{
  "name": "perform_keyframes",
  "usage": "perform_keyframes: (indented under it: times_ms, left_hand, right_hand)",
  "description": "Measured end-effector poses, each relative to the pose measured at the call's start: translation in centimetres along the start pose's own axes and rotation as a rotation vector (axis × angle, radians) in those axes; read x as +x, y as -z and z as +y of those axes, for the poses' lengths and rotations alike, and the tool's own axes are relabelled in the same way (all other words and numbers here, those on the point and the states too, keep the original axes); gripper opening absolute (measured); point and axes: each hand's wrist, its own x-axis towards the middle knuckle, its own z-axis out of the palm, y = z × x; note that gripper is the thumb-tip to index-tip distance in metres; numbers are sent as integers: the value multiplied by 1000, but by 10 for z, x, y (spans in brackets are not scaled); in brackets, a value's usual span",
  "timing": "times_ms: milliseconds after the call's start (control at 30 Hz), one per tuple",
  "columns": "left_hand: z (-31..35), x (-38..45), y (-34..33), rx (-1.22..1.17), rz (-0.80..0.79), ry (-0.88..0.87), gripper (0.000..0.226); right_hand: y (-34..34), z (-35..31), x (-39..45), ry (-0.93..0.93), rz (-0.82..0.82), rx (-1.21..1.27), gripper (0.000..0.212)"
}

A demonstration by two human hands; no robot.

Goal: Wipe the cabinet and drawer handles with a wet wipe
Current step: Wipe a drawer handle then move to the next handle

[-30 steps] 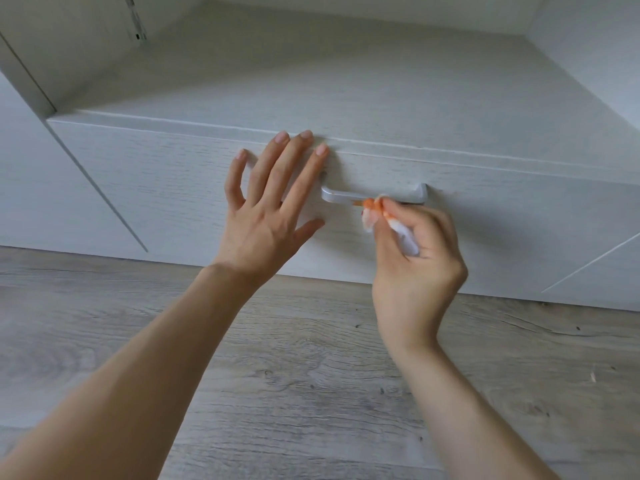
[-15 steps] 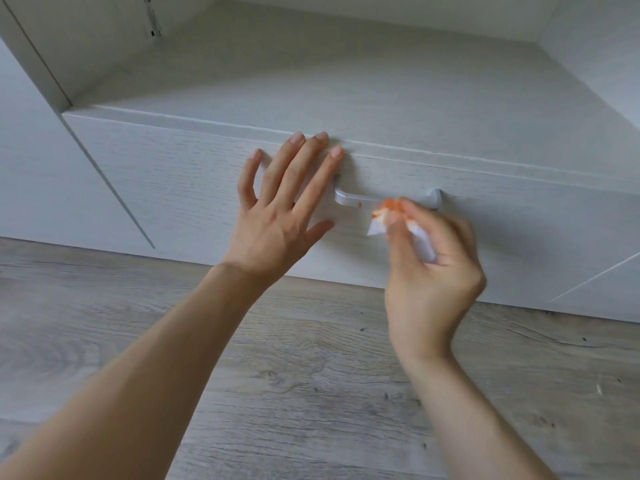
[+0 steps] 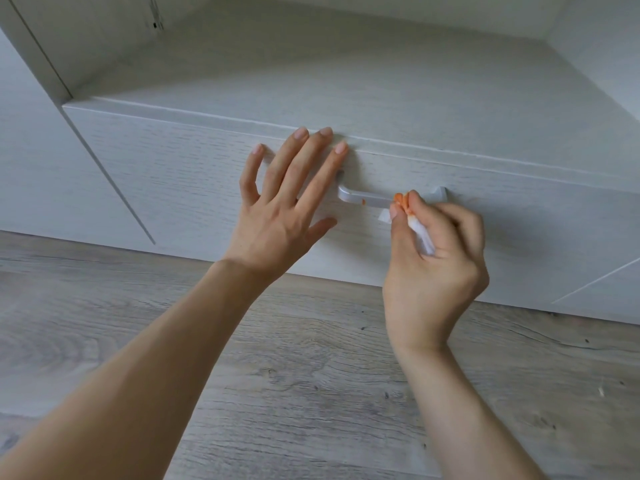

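A silver bar handle (image 3: 363, 198) is fixed to the white wood-grain drawer front (image 3: 194, 188). A small orange smear marks the handle near its middle. My right hand (image 3: 436, 258) pinches a folded white wet wipe (image 3: 420, 235) with an orange-stained tip, pressed against the right half of the handle. My left hand (image 3: 284, 206) lies flat on the drawer front just left of the handle, fingers spread, holding nothing.
The drawer sits low, just above a grey wood-plank floor (image 3: 311, 375). A shelf top (image 3: 346, 81) runs behind the drawer's upper edge. A white cabinet panel (image 3: 41, 174) stands to the left, another (image 3: 602, 292) at the lower right.
My right hand has lifted the wipe from just below the handle up onto its right half. The left hand stays flat on the drawer front.
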Motion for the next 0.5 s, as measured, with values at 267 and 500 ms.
perform_keyframes:
  times_ms: [267,500]
  left_hand:
    - [-1,1,3,16,-15,-11,89]
    - [-11,1,5,49,-17,-84,92]
  right_hand:
    - [-14,-13,-6,-45,1,100,14]
    - [-9,-9,-7,-1,-59,57,17]
